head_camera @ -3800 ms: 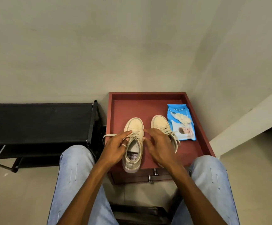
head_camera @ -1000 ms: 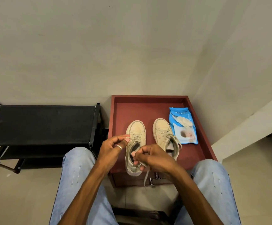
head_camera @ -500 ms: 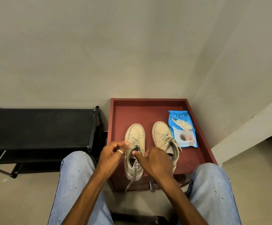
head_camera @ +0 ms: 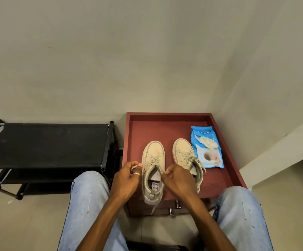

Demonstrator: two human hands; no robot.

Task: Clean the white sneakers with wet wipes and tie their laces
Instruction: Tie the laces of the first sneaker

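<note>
Two off-white sneakers stand side by side, toes pointing away, on a red cabinet top point(head_camera: 139, 134). My left hand point(head_camera: 126, 178) pinches a lace loop at the left side of the left sneaker point(head_camera: 153, 160). On that shoe's right side, my right hand point(head_camera: 180, 178) pinches the other lace end. A loose lace end hangs down past the sneaker's heel over the cabinet front. The right sneaker point(head_camera: 184, 153) is partly hidden behind my right hand. A blue pack of wet wipes point(head_camera: 207, 147) lies to its right, with a crumpled wipe on top.
A black shoe rack point(head_camera: 45, 144) stands to the left of the cabinet. The cabinet top has a raised rim and sits in a wall corner. Metal drawer handles point(head_camera: 174, 208) show on its front. My knees in light jeans flank the cabinet.
Both hands have drawn apart to either side of the left sneaker, pulling the laces outward. The view has tilted slightly.
</note>
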